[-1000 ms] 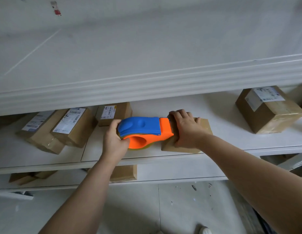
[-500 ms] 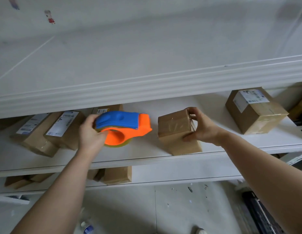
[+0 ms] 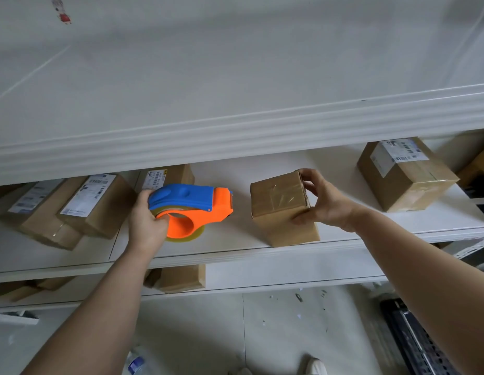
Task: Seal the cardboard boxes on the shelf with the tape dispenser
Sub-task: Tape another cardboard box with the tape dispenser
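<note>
A small cardboard box (image 3: 278,209) stands on the white shelf (image 3: 235,247), tilted up, with clear tape shining across its top face. My right hand (image 3: 323,203) grips its right side, thumb at the front and fingers on the top edge. My left hand (image 3: 146,220) holds the blue and orange tape dispenser (image 3: 190,205) by its handle, just left of the box and apart from it. A roll of clear tape sits in the dispenser.
Labelled boxes (image 3: 81,204) lie at the shelf's left, one (image 3: 167,175) behind the dispenser, and a larger box (image 3: 403,174) at the right. An upper shelf edge (image 3: 235,131) overhangs. More boxes (image 3: 181,278) sit on the lower shelf. A black object (image 3: 414,339) lies on the floor.
The dispenser has come off the box and moved left with my left hand. My right hand has shifted from pressing on the box's top to gripping its right side and tipping it up.
</note>
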Motion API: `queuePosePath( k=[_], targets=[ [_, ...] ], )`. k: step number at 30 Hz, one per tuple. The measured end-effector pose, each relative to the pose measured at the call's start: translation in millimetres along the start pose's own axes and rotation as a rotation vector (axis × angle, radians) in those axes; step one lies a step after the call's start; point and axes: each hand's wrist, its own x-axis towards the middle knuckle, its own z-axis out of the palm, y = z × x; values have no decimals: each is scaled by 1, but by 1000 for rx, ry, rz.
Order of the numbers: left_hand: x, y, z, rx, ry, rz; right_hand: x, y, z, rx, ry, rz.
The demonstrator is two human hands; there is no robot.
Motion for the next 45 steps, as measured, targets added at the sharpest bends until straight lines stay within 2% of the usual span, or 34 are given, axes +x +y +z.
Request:
queuePosePath(
  k=[9, 14, 16, 19, 21, 23, 25, 31, 35, 37, 38, 41, 42, 45],
  targets=[
    [-14, 9, 44, -30, -74, -10, -3, 16, -11, 98, -32, 16],
    [-14, 29, 63, -11, -121, 34, -11, 27, -21, 141, -34, 93],
    [-14, 34, 66, 11, -115, 52, -10, 21, -26, -37, -23, 143],
    [-15, 38, 66, 47, -110, 62, -8, -10, -25, -525, 12, 238],
    [-17, 39, 65, 52, -100, 57, -8, -29, -9, -948, -1, 110],
    [-19, 41, 65, 48, -99, 53, -9, -30, 13, -1197, -42, -40],
    [-20, 40, 65, 64, -106, 39, -8, -22, 27, -1269, -56, -100],
    [-25, 40, 64, 75, -108, 4, -2, -42, 30, -1354, -128, -25],
    [-29, 41, 60, 91, -109, 5, 18, -48, 47, -1337, -116, -21],
    [-30, 45, 54, 69, -84, 46, 22, -46, 46, -1275, -56, -46],
    [-30, 48, 48, 33, -48, 73, 23, -45, 42, -1170, -9, -69],
    [-26, 63, 33, 4, 43, 128, 15, -35, 29, -595, 61, -120],
    [-25, 70, 31, 60, 30, 149, 10, -26, 26, -496, 53, -113],
    [-29, 86, 41, 267, -55, 268, -4, 5, 22, -410, 4, 30]
  ],
)
